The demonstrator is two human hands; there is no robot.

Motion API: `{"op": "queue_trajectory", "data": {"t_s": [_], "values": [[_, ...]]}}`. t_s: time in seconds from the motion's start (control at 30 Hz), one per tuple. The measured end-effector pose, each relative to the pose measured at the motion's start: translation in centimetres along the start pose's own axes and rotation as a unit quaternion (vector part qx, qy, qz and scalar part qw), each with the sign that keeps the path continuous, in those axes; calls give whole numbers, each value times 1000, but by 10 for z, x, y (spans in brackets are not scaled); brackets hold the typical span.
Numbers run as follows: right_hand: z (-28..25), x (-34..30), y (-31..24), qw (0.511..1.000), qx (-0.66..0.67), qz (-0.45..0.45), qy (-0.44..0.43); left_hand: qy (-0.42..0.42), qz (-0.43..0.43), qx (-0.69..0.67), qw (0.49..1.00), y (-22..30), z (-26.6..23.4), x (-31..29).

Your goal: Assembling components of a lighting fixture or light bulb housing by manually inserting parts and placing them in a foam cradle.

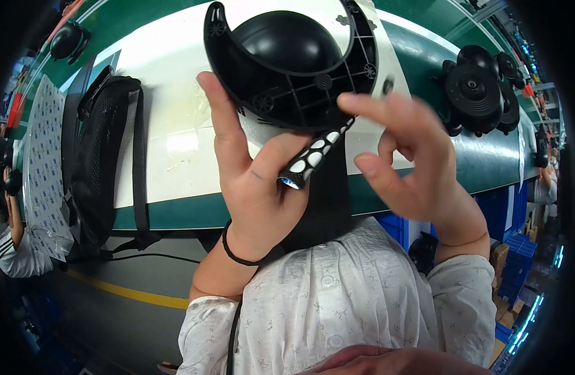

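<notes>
My left hand (253,169) is closed around the lower edge of a black plastic crescent-shaped part (300,94), with its thumb and a finger spread along it. The part has two curved horns, a ribbed inner face with round bosses, and a glossy black dome (287,40) in its hollow. Between the left fingers also lies a slim black stick with white spots (315,153), its shiny bluish end toward me. My right hand (403,147) is by the part's right side, blurred, its forefinger stretched toward the ribs and its thumb apart. I see nothing in it.
The green-edged table bears a white sheet (168,153). On the left lie a black mesh bag (103,150) with straps and a printed sheet (44,162). Several round black parts (478,90) are piled at right; another black part (69,40) sits far left. A person's sleeve (22,256) shows at left.
</notes>
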State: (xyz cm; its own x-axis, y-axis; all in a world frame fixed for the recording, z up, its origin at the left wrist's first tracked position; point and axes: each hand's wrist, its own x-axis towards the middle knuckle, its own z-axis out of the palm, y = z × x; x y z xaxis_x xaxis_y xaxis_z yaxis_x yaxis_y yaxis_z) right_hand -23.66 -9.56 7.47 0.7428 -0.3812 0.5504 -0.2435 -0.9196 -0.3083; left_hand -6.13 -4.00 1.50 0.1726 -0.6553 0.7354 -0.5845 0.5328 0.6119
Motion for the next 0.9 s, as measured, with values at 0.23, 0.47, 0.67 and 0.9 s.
{"op": "queue_trajectory", "data": {"t_s": [0.23,0.47,0.67,0.9], "values": [[-2,-3,42,965,127,203,108,-4,7,12,1000,1,2,0],[5,4,44,951,211,201,100,-14,9,20,1000,1,0,0],[13,-1,45,978,78,139,132,-5,-7,12,1000,-1,1,-2],[8,-15,49,983,-134,22,121,-4,-11,-12,1000,0,1,-1]]}}
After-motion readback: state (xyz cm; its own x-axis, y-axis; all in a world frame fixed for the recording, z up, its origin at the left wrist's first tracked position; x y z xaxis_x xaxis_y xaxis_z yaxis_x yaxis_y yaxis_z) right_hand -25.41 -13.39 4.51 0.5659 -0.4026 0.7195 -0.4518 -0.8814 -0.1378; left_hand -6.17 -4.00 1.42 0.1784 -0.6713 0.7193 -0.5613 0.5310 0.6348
